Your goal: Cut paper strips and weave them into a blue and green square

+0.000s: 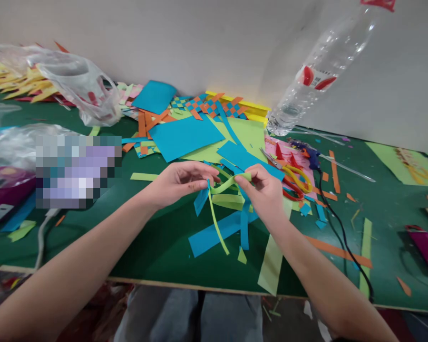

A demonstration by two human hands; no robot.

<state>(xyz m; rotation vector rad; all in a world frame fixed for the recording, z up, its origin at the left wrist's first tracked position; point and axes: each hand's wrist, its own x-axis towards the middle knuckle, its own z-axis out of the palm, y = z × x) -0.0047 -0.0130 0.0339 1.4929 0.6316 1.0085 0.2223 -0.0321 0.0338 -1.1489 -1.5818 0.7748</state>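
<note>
Over the middle of the green table, my left hand (185, 183) pinches a small bundle of blue and light green paper strips (200, 200) between thumb and fingers. Opposite it, my right hand (266, 190) grips the end of a light green paper strip (224, 186) that runs across from the left hand. Loose ends of green and blue strips dangle below both hands. Under them lie a wide blue paper strip (214, 233) and a pale green strip (272, 266). Just beyond my right hand rest scissors (295, 178) with yellow and red handles.
Blue sheets (185, 137) and woven blue-orange paper pieces (214, 105) lie at the back. A clear plastic bottle (317, 78) stands back right, near a dark blue glue gun (308, 156) with a black cord (337, 223). Left are a blurred-out device (78, 173) and a plastic bag (82, 85).
</note>
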